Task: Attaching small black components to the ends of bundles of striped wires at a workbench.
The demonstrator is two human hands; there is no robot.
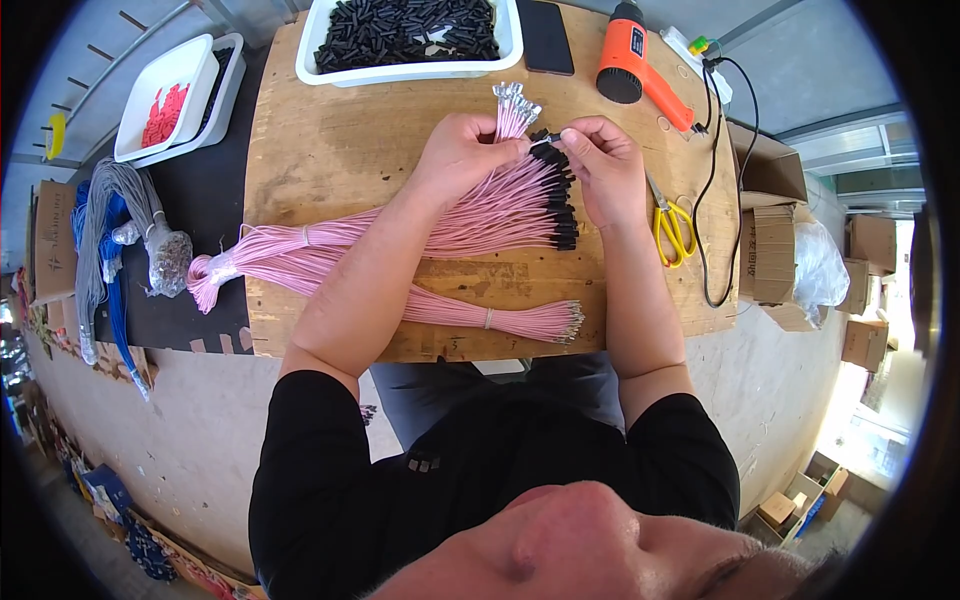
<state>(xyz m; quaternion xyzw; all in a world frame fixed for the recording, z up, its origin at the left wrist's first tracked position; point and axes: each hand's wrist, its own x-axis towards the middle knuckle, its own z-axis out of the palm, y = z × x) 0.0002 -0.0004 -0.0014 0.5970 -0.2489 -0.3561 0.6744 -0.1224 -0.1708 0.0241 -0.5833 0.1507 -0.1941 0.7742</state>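
Observation:
My left hand (470, 155) is closed on pink wires whose silvery metal terminals (515, 108) stick up beyond the fingers. Close beside it, my right hand (607, 165) pinches a small black sleeve (552, 138) at the tip of one wire. Below the hands, a large bundle of pink wires (470, 220) fans across the wooden table, many ends capped with black sleeves (563, 215). A tie gathers its left end. Nearer me lies a second tied pink bundle (480, 314) with bare metal ends.
A white tray (410, 72) of loose black sleeves stands at the back, beside a dark phone (548, 40). An orange heat gun (640, 65), its black cord and yellow-handled scissors (674, 232) lie at right. White trays (205, 60) with red pieces and grey cables (120, 190) rest at left.

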